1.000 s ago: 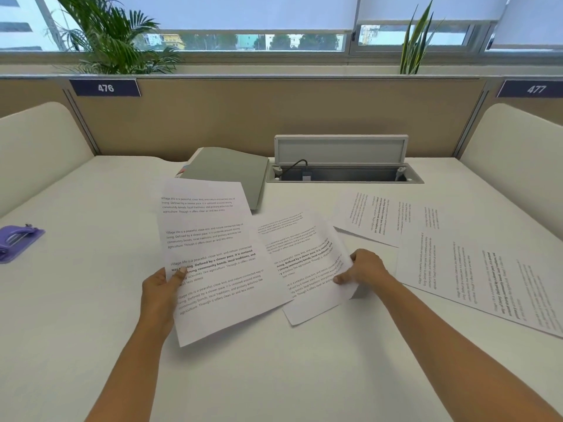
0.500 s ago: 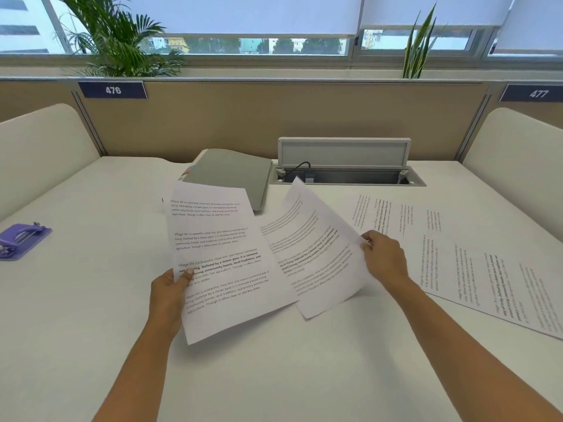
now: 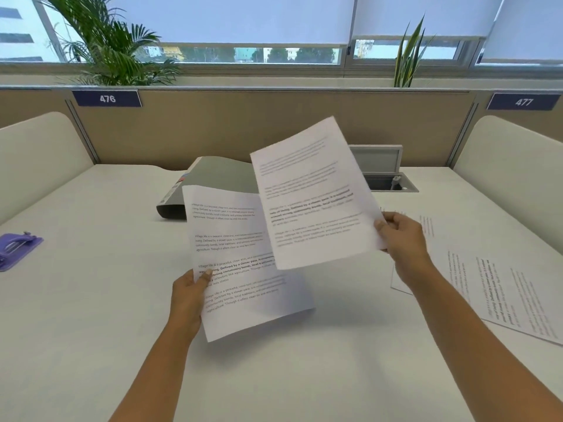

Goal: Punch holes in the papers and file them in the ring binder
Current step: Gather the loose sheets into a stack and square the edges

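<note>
My left hand (image 3: 189, 292) pinches the left edge of a printed sheet (image 3: 234, 269), held low over the white desk (image 3: 91, 300). My right hand (image 3: 400, 236) grips the right edge of a second printed sheet (image 3: 310, 196), raised above the desk and overlapping the first sheet's upper right. Behind both sheets a grey ring binder (image 3: 219, 178) lies shut near the back of the desk, partly hidden by the paper. At the far left edge lies a purple hole punch (image 3: 15, 249). More printed sheets (image 3: 502, 293) lie flat on the right side.
A beige partition (image 3: 243, 126) closes the desk at the back, with rounded side screens left (image 3: 39, 156) and right (image 3: 511, 166). An open cable tray (image 3: 387, 175) with a raised lid sits at the back right of the binder. Plants stand behind the partition.
My right hand has lifted its sheet off the desk, up and toward the left sheet. My left hand has kept hold of its sheet and raised it slightly.
</note>
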A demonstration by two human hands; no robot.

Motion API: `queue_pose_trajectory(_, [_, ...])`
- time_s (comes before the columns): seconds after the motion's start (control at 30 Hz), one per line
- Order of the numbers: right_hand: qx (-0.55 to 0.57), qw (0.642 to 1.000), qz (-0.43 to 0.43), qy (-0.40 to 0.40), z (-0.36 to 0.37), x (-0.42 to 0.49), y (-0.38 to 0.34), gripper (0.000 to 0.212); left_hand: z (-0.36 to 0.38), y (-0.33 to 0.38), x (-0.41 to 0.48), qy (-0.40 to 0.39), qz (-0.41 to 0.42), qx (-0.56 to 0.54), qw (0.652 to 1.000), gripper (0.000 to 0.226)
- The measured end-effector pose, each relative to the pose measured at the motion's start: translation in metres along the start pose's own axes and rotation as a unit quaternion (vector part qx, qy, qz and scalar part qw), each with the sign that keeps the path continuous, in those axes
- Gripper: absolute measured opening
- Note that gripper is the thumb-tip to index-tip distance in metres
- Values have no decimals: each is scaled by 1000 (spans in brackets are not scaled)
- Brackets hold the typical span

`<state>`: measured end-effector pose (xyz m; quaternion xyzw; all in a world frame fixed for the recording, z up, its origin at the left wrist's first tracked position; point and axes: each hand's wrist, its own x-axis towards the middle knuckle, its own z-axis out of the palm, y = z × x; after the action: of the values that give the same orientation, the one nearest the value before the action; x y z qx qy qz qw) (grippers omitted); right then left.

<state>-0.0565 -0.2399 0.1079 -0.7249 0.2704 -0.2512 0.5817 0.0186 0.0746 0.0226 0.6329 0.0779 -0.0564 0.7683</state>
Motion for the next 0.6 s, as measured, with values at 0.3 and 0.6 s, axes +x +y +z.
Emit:
queue_pose_trajectory(0.3, [69, 982, 133, -117, 36, -30, 51, 8, 32, 6, -11, -53, -41, -44, 997, 19])
queue_pose_trajectory(0.6, [91, 958, 141, -234, 32, -31, 64, 21, 42, 4, -14, -101, -55, -55, 992, 26])
